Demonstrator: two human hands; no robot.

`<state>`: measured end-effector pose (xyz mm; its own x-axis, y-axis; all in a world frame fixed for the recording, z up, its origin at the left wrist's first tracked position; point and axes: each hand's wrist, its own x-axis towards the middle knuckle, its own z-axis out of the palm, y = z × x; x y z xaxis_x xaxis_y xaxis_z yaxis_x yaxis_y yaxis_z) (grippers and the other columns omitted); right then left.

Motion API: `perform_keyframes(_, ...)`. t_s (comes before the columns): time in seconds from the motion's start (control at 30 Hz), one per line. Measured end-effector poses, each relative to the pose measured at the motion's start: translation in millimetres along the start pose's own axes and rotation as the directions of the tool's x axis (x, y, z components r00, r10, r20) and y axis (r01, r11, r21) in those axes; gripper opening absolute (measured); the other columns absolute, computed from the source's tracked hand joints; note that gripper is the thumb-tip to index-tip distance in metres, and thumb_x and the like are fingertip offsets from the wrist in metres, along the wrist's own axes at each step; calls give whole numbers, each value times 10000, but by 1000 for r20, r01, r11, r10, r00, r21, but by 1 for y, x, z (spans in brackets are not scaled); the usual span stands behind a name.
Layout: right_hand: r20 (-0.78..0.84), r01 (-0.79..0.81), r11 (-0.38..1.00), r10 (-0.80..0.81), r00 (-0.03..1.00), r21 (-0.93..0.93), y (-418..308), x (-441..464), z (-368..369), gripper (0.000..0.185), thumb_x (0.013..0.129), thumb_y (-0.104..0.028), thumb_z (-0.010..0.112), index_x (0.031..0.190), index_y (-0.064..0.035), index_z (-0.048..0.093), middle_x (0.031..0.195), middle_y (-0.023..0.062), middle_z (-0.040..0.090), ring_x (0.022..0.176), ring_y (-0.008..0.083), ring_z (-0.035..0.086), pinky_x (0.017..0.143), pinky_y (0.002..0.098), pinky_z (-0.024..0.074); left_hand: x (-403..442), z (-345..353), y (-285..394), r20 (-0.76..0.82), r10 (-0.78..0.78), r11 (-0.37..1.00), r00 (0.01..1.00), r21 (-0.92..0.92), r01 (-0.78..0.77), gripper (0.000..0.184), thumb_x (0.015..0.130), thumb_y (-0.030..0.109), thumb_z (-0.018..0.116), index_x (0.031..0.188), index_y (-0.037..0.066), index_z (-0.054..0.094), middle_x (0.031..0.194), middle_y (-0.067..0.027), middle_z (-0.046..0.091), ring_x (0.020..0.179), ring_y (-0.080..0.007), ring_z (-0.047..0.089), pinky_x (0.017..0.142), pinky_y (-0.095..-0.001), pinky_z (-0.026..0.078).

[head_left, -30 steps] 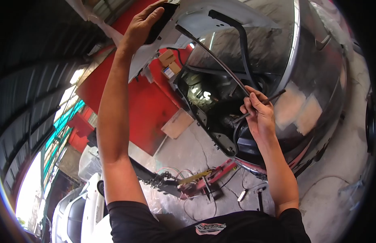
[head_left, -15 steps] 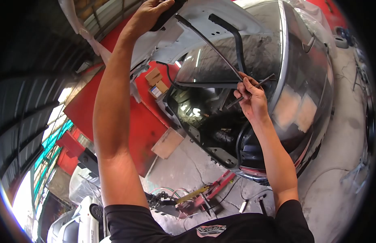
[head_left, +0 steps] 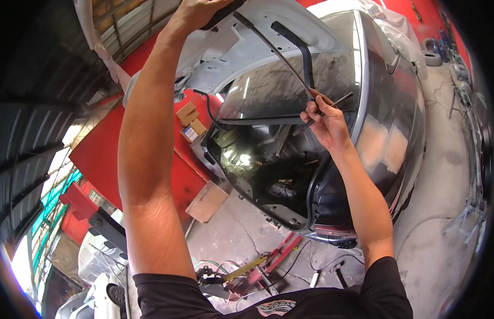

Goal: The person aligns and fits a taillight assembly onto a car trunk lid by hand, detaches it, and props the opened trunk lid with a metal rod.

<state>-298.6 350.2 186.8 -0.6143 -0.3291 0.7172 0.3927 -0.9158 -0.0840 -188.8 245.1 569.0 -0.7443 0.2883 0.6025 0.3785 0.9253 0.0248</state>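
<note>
My right hand [head_left: 328,121] is closed around a long metal T-handle wrench [head_left: 279,55]. Its crossbar passes through my fingers, while the shaft slants up and left to the underside of a raised white trunk lid [head_left: 236,45]. At the top edge of the view my left hand [head_left: 196,13] grips the lid by a dark part at its edge; its fingertips are partly cut off. A black hinge arm [head_left: 305,50] runs down from the lid beside the wrench. Below my right hand lies the dark open trunk [head_left: 268,175] of a black car.
Cardboard boxes [head_left: 189,122] rest on a red surface left of the trunk. On the concrete floor [head_left: 247,226] are a red floor jack [head_left: 268,260], cables and a hammer-like tool [head_left: 340,276]. Light sanded patches [head_left: 382,146] mark the car's side.
The view has shifted, so the car and floor items appear a little further left. My right hand still holds the wrench, and my left hand stays at the lid's edge.
</note>
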Motion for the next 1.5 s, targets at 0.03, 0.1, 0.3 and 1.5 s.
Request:
perform_keyframes(0.03, 31, -106, 994, 107, 994, -25, -2, 6, -3, 306, 1066, -188, 568, 1280, 20, 638, 870, 76, 654, 770, 154, 586, 854, 388, 493, 2, -2, 4, 8, -49, 998, 999, 43, 49, 358, 995, 319, 677, 1222, 55, 758, 864, -15, 739, 704, -84, 629, 617, -283, 528)
perform_keyframes(0.1, 61, -210, 976, 213, 975, -55, -7, 17, -8, 333, 1077, -226, 551, 1294, 13, 632, 914, 98, 690, 858, 197, 665, 927, 431, 518, 11, -2, 3, 12, -97, 992, 995, 85, 95, 350, 993, 327, 679, 1222, 78, 768, 848, -9, 739, 685, -85, 625, 595, -285, 525)
perform_keyframes(0.3, 52, -451, 814, 502, 863, -367, -25, 47, -9, 438, 1085, -356, 517, 1354, -16, 585, 1054, 154, 727, 1090, 389, 704, 1086, 539, 476, 40, -5, 3, 5, -124, 991, 992, 57, 123, 346, 985, 352, 693, 1204, 98, 781, 832, 5, 732, 631, -71, 605, 537, -275, 507)
perform_keyframes(1.5, 75, -119, 910, 161, 984, -396, -21, 62, -2, 386, 1063, -234, 580, 1176, 133, 614, 732, 11, 471, 707, 170, 537, 981, 446, 508, 122, -7, -11, 42, -168, 982, 985, 96, 163, 328, 945, 350, 771, 1153, 99, 804, 838, -1, 747, 661, -69, 617, 569, -257, 490)
